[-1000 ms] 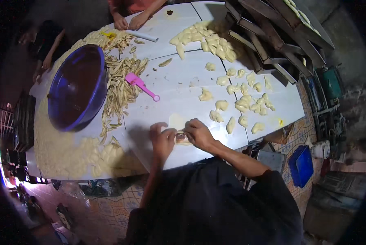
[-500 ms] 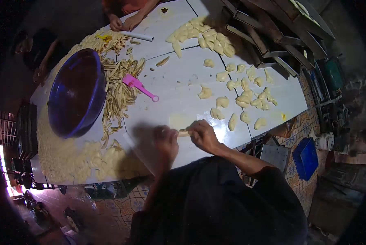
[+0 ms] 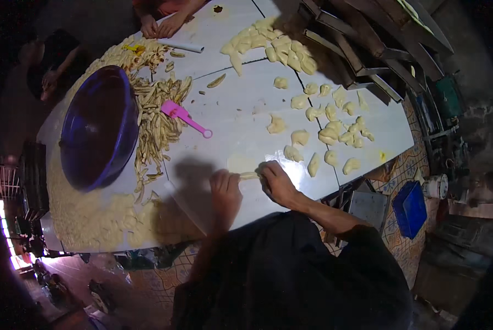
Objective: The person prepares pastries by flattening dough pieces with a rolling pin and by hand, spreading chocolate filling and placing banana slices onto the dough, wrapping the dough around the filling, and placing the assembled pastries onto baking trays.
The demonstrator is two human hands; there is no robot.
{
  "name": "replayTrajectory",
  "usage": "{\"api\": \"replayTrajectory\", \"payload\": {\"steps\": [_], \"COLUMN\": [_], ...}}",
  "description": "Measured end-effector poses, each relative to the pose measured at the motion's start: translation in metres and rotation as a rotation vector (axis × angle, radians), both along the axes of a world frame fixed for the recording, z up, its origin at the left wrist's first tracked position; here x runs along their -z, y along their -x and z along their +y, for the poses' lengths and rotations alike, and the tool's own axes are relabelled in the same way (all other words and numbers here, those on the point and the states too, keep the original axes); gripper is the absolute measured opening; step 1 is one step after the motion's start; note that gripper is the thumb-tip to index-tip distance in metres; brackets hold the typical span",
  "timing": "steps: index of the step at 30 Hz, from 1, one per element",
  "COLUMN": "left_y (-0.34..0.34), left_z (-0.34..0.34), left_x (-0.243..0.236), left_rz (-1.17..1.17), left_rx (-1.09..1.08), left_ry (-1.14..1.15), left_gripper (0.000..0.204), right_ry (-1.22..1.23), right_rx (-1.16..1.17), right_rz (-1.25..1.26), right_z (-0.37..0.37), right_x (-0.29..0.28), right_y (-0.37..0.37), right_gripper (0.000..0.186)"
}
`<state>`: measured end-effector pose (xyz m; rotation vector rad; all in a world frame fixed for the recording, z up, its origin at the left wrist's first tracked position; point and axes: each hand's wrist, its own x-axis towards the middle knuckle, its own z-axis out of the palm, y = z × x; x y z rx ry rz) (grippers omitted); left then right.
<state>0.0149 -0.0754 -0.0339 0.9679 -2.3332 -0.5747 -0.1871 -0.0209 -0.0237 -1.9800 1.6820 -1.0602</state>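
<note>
At the table's near edge my left hand (image 3: 226, 191) and my right hand (image 3: 279, 185) hold the two ends of a short pale dough roll (image 3: 249, 175), fingers closed and bent over it. Just beyond the roll lies a thin flat sheet of dough (image 3: 242, 162). Whether the roll and the sheet are joined I cannot tell. To the right of my hands are several loose lumps of dough (image 3: 300, 137). On the left is a heap of brownish cut strips (image 3: 157, 124), with a pink scoop-like tool (image 3: 183, 116) lying across its edge.
A large purple basin (image 3: 99, 129) stands left on the white table (image 3: 224, 121). More dough pieces (image 3: 282, 49) lie at the far side, beside stacked dark trays (image 3: 367, 44). Another person's hands (image 3: 161, 26) work near a white tube (image 3: 180, 45). A blue crate (image 3: 410, 209) is at right.
The view has shifted slightly. My fingers have moved a little over the dough roll, and more of its pale surface shows between my hands.
</note>
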Motion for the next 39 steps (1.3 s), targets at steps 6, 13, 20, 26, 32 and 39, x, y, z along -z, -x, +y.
{"api": "replayTrajectory", "payload": {"steps": [6,13,20,26,32,39], "left_y": [0.023,0.062,0.062,0.041,0.041,-0.011], "left_z": [0.012,-0.093,-0.075,-0.078,-0.063,0.055], "left_x": [-0.031,-0.012,-0.016,-0.008,-0.013,-0.036], "left_rz": [-0.353,-0.213,-0.392,-0.038,0.224,0.129], "left_rx": [-0.178,-0.419,-0.313,-0.279,-0.174,-0.018], "left_ry": [-0.045,-0.029,-0.079,0.071,-0.196,-0.375], "left_gripper": [0.055,0.063,0.065,0.071,0.055,0.043], "right_ry": [-0.252,-0.100,-0.218,-0.021,0.007,-0.288], "right_rx": [0.068,0.292,0.209,0.279,0.136,-0.307], "right_rz": [0.290,0.140,0.436,0.240,-0.117,-0.235], "right_z": [0.020,-0.104,-0.080,-0.071,-0.064,0.037], "right_x": [-0.018,-0.021,-0.009,-0.023,0.002,-0.044], "right_y": [-0.026,0.000,-0.005,0.014,0.000,0.022], "right_gripper": [0.059,0.061,0.061,0.044,0.033,0.035]}}
